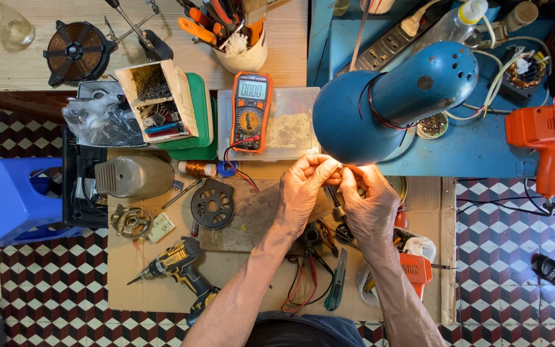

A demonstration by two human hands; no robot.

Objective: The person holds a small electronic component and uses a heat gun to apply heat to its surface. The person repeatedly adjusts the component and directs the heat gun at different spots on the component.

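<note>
Left hand (303,189): fingers pinched on a small part (338,175), too small to tell
Right hand (369,202): fingertips closed on the same part; touching the left
Part: under the blue lamp (380,103), above the cardboard (162,283)
Nearby: multimeter (250,110); drill (178,263)

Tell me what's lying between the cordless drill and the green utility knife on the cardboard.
In the head view, between cordless drill and utility knife lie bare cardboard, the left forearm, then red and black wires.

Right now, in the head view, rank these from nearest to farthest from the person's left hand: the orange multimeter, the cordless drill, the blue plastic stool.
1. Orange multimeter: just up and left of the left hand.
2. Cordless drill: lower left, on the cardboard.
3. Blue plastic stool: far left, on the tiled floor.
</note>
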